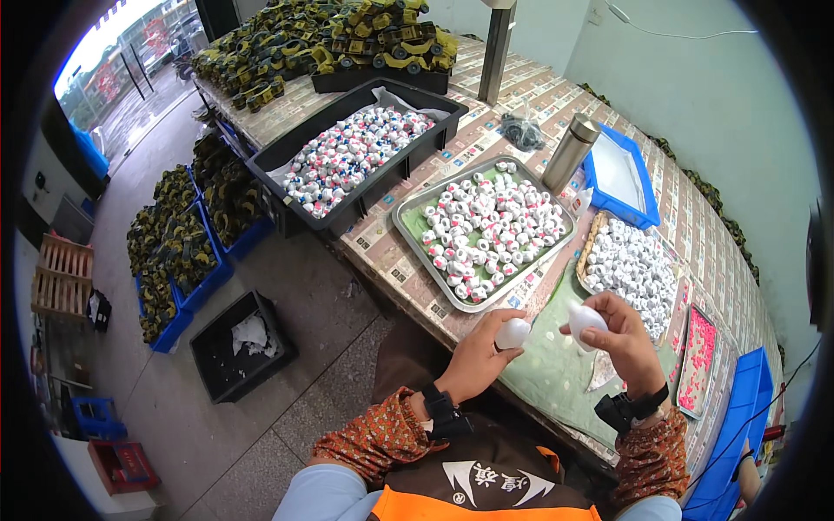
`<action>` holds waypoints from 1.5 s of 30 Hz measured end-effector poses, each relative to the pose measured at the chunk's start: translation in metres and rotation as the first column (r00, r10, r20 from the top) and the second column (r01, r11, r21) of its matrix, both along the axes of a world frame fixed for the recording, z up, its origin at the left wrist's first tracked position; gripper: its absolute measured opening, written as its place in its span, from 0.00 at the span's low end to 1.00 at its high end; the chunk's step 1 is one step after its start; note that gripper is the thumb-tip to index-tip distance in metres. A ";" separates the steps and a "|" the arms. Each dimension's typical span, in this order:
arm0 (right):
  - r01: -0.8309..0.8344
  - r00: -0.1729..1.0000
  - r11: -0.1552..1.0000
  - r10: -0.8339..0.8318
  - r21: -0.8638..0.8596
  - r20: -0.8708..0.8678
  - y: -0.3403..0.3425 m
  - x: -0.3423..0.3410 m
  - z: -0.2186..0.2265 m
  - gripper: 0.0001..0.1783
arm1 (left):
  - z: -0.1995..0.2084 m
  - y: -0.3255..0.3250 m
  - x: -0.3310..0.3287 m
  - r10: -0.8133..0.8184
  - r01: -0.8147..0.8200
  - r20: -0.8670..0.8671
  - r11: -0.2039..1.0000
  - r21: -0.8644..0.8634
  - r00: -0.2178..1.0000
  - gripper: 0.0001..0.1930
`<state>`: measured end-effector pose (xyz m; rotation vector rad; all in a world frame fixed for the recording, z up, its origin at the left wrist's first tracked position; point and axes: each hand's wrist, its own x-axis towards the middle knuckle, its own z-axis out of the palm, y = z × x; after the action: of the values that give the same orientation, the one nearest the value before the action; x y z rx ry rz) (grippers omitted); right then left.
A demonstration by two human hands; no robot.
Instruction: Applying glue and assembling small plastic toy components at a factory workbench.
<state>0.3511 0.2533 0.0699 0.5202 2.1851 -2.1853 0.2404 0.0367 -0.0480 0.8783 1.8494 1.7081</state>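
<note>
My left hand (476, 358) pinches a smooth, white, egg-shaped piece (512, 334) between thumb and fingers. Close to it on the right, my right hand (627, 346) grips a white teardrop-shaped piece (585, 323) with a narrow upper end. The two pieces are apart, held above the green cloth (543, 373) at the table's near edge. Just beyond my hands lies a metal tray (401, 227) of small white rounded parts (486, 230) with pink marks. A woven basket (592, 246) holds plain white parts (632, 269) past my right hand.
A black crate (347, 215) of white, pink and blue parts stands left of the metal tray. A steel flask (571, 154) and blue tray (647, 201) stand behind. Pink pieces (696, 360) fill a tray at right. Toy trucks (382, 43) are piled far back. Another person's arm (749, 473) shows lower right.
</note>
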 end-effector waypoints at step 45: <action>0.325 0.937 0.478 -0.282 0.816 -0.208 0.192 -0.538 -0.158 0.27 | -0.044 -0.053 -0.111 0.156 -0.106 -0.213 0.967 0.230 0.965 0.24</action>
<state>-0.1864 0.4453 -0.0880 0.9217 3.3099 -0.9862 0.1291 -0.0161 -0.0915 1.1024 1.9302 1.9929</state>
